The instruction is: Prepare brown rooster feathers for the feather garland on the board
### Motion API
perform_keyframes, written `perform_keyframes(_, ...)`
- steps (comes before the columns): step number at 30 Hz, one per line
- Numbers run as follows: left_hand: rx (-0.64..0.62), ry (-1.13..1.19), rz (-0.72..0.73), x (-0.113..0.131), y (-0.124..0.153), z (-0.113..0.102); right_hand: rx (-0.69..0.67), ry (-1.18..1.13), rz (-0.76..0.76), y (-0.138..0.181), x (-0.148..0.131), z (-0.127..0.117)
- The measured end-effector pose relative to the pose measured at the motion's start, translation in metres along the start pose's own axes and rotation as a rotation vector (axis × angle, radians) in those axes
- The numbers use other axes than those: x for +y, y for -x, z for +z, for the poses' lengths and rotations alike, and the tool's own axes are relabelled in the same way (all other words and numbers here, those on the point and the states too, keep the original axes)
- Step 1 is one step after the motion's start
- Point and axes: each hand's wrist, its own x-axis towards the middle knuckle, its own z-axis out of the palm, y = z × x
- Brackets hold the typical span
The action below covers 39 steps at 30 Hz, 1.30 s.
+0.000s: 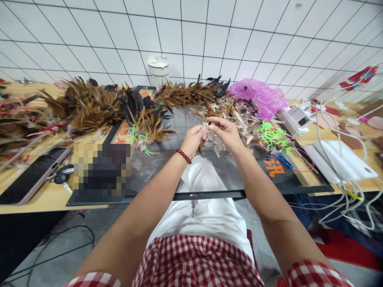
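Both hands meet just above the middle of the dark mat point(245, 179). The left hand point(194, 140) is closed to a narrow pinch, and the right hand point(226, 133) pinches from the other side. Between their fingertips sit the small feathers point(206, 128), so both hands hold the same little bundle, the loose ends hanging down toward the mat.

To do this hold well, I judge the grip should stay at the quill ends with light pressure from thumb and forefinger – a hard squeeze would likely bend the shafts or let the vanes fan apart. Working low over the mat also seems wise, since a feather that slips would land on its dark surface and be easy to spot.

The feathers lie right at the fingertips of both hands, touching them, with none of the bundle resting on the mat. At the mat's far right corner lies a loose feather heap point(236, 109), and beside that, on the mat's right edge, a tangle of green cords point(272, 135). Off the mat's left side a phone point(32, 175) lies flat.
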Motion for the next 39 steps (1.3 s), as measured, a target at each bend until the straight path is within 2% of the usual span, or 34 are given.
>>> perform_keyframes(5,-0.089,0.022,-0.069,0.002,0.004,0.002,0.01,0.004,-0.063,0.002,-0.002,0.001)
perform_keyframes(9,-0.127,-0.03,-0.048,0.002,0.005,0.003,0.007,0.021,-0.079,0.002,-0.001,0.001)
perform_keyframes(12,-0.054,-0.115,0.008,0.0,0.003,0.001,0.054,0.156,-0.1,0.0,0.002,-0.004)
perform_keyframes(15,0.103,-0.092,0.042,-0.001,-0.002,-0.002,0.076,0.461,-0.085,-0.002,0.003,-0.017)
perform_keyframes(17,0.194,-0.025,0.049,0.0,-0.006,-0.005,-0.016,0.694,-0.04,-0.002,0.002,-0.027)
perform_keyframes(19,0.244,0.059,0.042,0.002,-0.008,-0.008,-0.137,0.831,0.013,-0.001,-0.002,-0.032)
perform_keyframes(23,0.295,0.156,0.005,0.007,-0.011,-0.012,-0.23,1.023,0.041,0.003,-0.009,-0.022)
perform_keyframes(28,0.323,0.121,-0.009,0.005,-0.011,-0.014,-0.318,1.314,0.009,0.01,-0.006,0.001)
perform_keyframes(32,0.294,-0.089,0.033,-0.006,-0.011,-0.015,-0.246,1.293,-0.106,0.01,-0.005,0.002)
perform_keyframes(35,0.205,-0.335,0.056,-0.016,-0.011,-0.015,-0.208,1.206,-0.195,0.009,-0.006,-0.003)
perform_keyframes(37,0.148,-0.39,0.043,-0.02,-0.01,-0.013,-0.208,1.123,-0.243,0.009,-0.006,-0.005)
perform_keyframes(39,0.147,-0.347,0.023,-0.021,-0.009,-0.01,-0.138,1.014,-0.263,0.007,-0.004,-0.008)
